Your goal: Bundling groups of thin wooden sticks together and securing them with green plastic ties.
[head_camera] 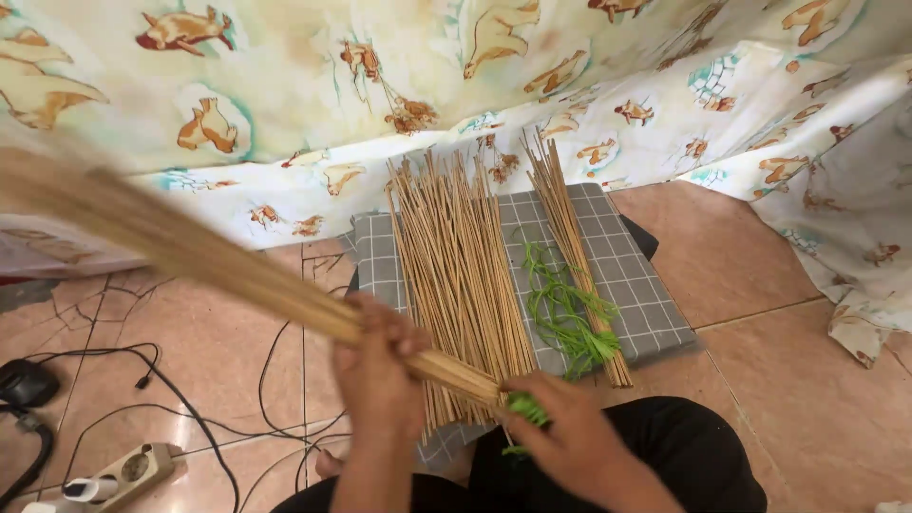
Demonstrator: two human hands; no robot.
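Head view, left hand [378,366]: fingers clamped around a bundle of thin sticks [218,261], blurred, slanting up to the left.
Right hand [562,432]: fingers pinched together on a green strip [525,408] at the bundle's near end.
Grey checked cloth [627,256]: carries 2 stick piles [461,266] and loose green strips [560,309].
Floor: cables [180,399], power strip [119,475].

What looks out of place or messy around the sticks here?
Little. The green strips lie in a loose tangle on the grey checked cloth, across the smaller stick pile. Black cables sprawl over the tiled floor by a power strip. The left hand and right hand grip a blurred stick bundle.
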